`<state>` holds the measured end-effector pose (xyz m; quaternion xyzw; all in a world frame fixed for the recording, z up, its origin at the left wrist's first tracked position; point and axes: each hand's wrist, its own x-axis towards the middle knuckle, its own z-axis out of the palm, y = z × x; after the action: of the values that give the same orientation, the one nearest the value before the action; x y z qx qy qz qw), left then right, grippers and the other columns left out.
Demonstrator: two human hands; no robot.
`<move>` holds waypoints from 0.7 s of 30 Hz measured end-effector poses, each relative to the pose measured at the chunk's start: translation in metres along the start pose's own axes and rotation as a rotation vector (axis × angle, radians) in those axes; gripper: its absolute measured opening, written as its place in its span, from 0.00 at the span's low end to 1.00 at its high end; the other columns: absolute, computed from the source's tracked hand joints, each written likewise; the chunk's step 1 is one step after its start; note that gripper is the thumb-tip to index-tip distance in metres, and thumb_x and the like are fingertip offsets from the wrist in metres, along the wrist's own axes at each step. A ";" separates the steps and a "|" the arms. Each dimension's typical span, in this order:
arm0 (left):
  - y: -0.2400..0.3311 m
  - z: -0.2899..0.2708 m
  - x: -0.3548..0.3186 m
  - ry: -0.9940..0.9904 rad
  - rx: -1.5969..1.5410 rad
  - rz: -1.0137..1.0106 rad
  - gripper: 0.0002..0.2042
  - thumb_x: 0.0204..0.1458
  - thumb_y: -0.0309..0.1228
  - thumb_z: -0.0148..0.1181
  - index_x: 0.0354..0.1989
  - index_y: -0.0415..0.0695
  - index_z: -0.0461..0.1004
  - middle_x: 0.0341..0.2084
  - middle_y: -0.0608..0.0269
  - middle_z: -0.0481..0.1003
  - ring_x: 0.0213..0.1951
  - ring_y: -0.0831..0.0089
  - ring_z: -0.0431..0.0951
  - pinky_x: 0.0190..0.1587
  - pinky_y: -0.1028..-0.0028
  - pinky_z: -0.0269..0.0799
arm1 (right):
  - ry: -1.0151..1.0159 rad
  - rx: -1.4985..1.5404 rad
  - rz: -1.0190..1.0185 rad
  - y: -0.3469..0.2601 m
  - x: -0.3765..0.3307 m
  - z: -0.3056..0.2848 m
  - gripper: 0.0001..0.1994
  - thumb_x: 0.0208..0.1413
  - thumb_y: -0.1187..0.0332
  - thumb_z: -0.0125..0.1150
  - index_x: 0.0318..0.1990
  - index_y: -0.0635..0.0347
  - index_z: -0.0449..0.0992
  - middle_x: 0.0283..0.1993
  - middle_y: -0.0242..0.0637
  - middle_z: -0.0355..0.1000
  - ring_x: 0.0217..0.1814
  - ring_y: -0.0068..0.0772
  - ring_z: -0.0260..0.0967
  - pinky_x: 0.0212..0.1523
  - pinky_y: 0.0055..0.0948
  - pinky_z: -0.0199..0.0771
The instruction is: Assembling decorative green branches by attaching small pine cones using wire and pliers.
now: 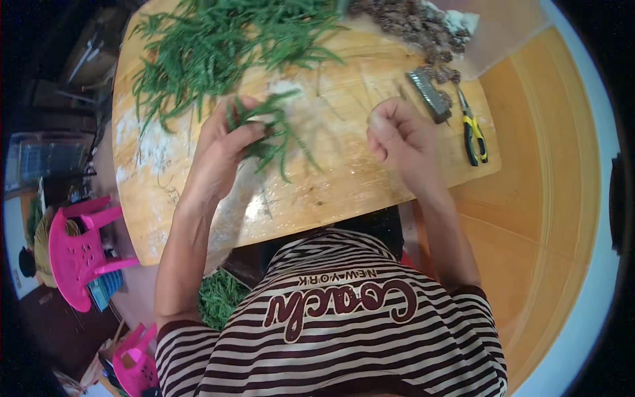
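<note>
My left hand (228, 145) is closed on a green sprig (274, 135), whose needle-like branches fan out to the right above the wooden table (324, 192). Over the right part of the table is my right hand (400, 135), thumb and fingers pressed together. Anything thin in that pinch is too small to make out. A large pile of similar green sprigs (211, 53) covers the far left of the table, just beyond my left hand. To the right of my right hand lie a grey bundle (430, 96) of what look like thin strips and pliers (473, 129) with yellow and black handles.
Small brown pine cones (423, 33) are heaped at the far right. White residue (149, 145) marks the tabletop's left side. More greenery (221, 298) sits below the table's near edge. Pink plastic chairs (79, 255) stand on the floor at left.
</note>
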<state>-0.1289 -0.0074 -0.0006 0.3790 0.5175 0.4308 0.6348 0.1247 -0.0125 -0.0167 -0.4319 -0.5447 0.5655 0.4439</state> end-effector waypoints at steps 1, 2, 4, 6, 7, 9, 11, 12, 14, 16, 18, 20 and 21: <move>0.002 0.007 0.004 -0.020 0.004 0.008 0.24 0.44 0.20 0.54 0.52 0.37 0.60 0.43 0.57 0.70 0.41 0.70 0.73 0.42 0.74 0.70 | 0.004 0.019 0.036 -0.002 -0.003 -0.008 0.07 0.60 0.68 0.49 0.33 0.61 0.68 0.25 0.28 0.66 0.25 0.14 0.60 0.26 0.15 0.59; 0.007 0.013 0.008 0.001 0.136 0.096 0.25 0.44 0.21 0.54 0.54 0.37 0.59 0.45 0.56 0.68 0.44 0.68 0.71 0.45 0.72 0.68 | 0.005 0.040 0.069 -0.007 -0.005 -0.016 0.07 0.60 0.68 0.49 0.32 0.60 0.67 0.25 0.28 0.66 0.25 0.14 0.59 0.26 0.14 0.59; 0.014 0.023 0.016 0.045 0.398 0.278 0.27 0.45 0.22 0.55 0.56 0.37 0.57 0.50 0.53 0.64 0.52 0.65 0.66 0.52 0.69 0.64 | 0.031 0.037 0.037 -0.013 -0.009 -0.030 0.06 0.60 0.68 0.49 0.33 0.60 0.67 0.25 0.28 0.66 0.25 0.14 0.59 0.26 0.14 0.59; 0.014 0.026 0.018 0.080 0.595 0.358 0.27 0.45 0.23 0.55 0.56 0.37 0.56 0.52 0.52 0.62 0.54 0.63 0.63 0.54 0.68 0.60 | 0.051 0.040 0.003 -0.016 -0.012 -0.040 0.06 0.60 0.68 0.49 0.34 0.60 0.66 0.25 0.28 0.66 0.24 0.13 0.59 0.26 0.14 0.59; 0.013 0.030 0.020 0.131 0.779 0.427 0.28 0.46 0.23 0.55 0.57 0.36 0.55 0.53 0.51 0.61 0.57 0.62 0.60 0.57 0.66 0.57 | 0.067 0.036 -0.009 -0.017 -0.013 -0.047 0.06 0.60 0.68 0.49 0.34 0.60 0.66 0.25 0.28 0.66 0.24 0.13 0.59 0.26 0.14 0.59; 0.018 0.042 0.020 0.177 0.965 0.504 0.29 0.46 0.24 0.55 0.58 0.36 0.54 0.55 0.49 0.59 0.59 0.61 0.56 0.60 0.65 0.54 | 0.068 0.071 -0.015 -0.015 -0.017 -0.055 0.06 0.60 0.68 0.48 0.36 0.61 0.66 0.25 0.28 0.66 0.24 0.13 0.59 0.26 0.14 0.59; 0.027 0.052 0.015 0.263 1.096 0.649 0.28 0.46 0.25 0.55 0.58 0.37 0.55 0.56 0.49 0.59 0.59 0.58 0.56 0.60 0.64 0.52 | 0.073 0.092 -0.019 -0.017 -0.019 -0.063 0.06 0.61 0.68 0.48 0.36 0.61 0.65 0.25 0.28 0.66 0.24 0.13 0.59 0.25 0.14 0.59; 0.031 0.054 0.012 0.315 1.161 0.714 0.27 0.46 0.25 0.55 0.57 0.38 0.56 0.56 0.48 0.59 0.60 0.57 0.55 0.61 0.63 0.51 | 0.066 0.094 -0.025 -0.018 -0.020 -0.064 0.05 0.61 0.69 0.48 0.37 0.61 0.65 0.25 0.28 0.66 0.24 0.13 0.59 0.26 0.14 0.59; 0.039 0.057 0.014 0.284 1.170 0.748 0.26 0.46 0.25 0.55 0.56 0.38 0.58 0.55 0.49 0.59 0.59 0.56 0.56 0.60 0.63 0.51 | 0.053 0.096 -0.033 -0.019 -0.023 -0.065 0.05 0.61 0.69 0.48 0.37 0.62 0.64 0.25 0.28 0.65 0.24 0.13 0.59 0.26 0.14 0.59; 0.046 0.062 0.020 0.219 1.181 0.820 0.23 0.46 0.24 0.55 0.54 0.39 0.62 0.55 0.51 0.61 0.58 0.54 0.58 0.59 0.63 0.53 | 0.057 0.098 -0.028 -0.022 -0.024 -0.064 0.05 0.61 0.70 0.48 0.37 0.62 0.64 0.25 0.28 0.65 0.25 0.13 0.59 0.26 0.14 0.59; 0.050 0.069 0.028 0.178 1.175 0.838 0.21 0.46 0.24 0.55 0.52 0.39 0.64 0.54 0.52 0.62 0.57 0.54 0.59 0.58 0.63 0.54 | 0.057 0.093 -0.028 -0.024 -0.025 -0.063 0.05 0.61 0.70 0.47 0.37 0.62 0.64 0.25 0.29 0.65 0.25 0.13 0.59 0.27 0.14 0.60; 0.051 0.082 0.040 0.095 1.158 0.884 0.18 0.47 0.24 0.54 0.49 0.40 0.67 0.51 0.52 0.64 0.55 0.54 0.61 0.57 0.63 0.56 | 0.054 0.090 -0.028 -0.022 -0.028 -0.062 0.05 0.61 0.71 0.47 0.37 0.63 0.64 0.25 0.29 0.65 0.25 0.14 0.59 0.27 0.14 0.60; 0.052 0.090 0.051 0.091 1.158 0.881 0.18 0.47 0.24 0.54 0.49 0.40 0.67 0.51 0.52 0.64 0.55 0.54 0.61 0.57 0.63 0.56 | 0.054 0.084 -0.030 -0.020 -0.030 -0.062 0.05 0.61 0.71 0.47 0.37 0.63 0.64 0.25 0.29 0.65 0.25 0.14 0.60 0.27 0.14 0.60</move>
<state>-0.0434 0.0548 0.0465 0.8090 0.4877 0.3186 0.0779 0.1929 -0.0267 0.0016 -0.4197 -0.5147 0.5692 0.4846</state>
